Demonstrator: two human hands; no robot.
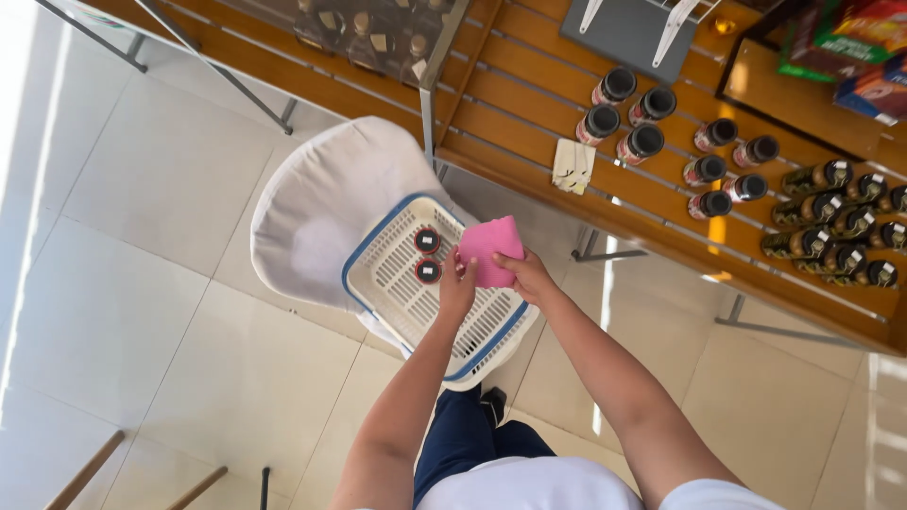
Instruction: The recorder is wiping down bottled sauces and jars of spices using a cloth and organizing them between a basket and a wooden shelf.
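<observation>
I hold a folded pink cloth (491, 247) with both hands above a white plastic basket with a blue rim (397, 283). My left hand (457, 281) grips the cloth's left lower edge. My right hand (525, 274) pinches its lower right corner. The basket rests on a white cushioned chair (321, 203) and holds two dark-lidded jars (427, 255) near its far end.
A wooden shelf (529, 104) runs across the top right with several dark-capped jars (624, 113) and several dark bottles (836, 227). A small folded paper (573, 165) lies on the shelf. Metal shelf legs (595, 247) stand on the tiled floor. My dark trousers and shoe (472, 425) show below.
</observation>
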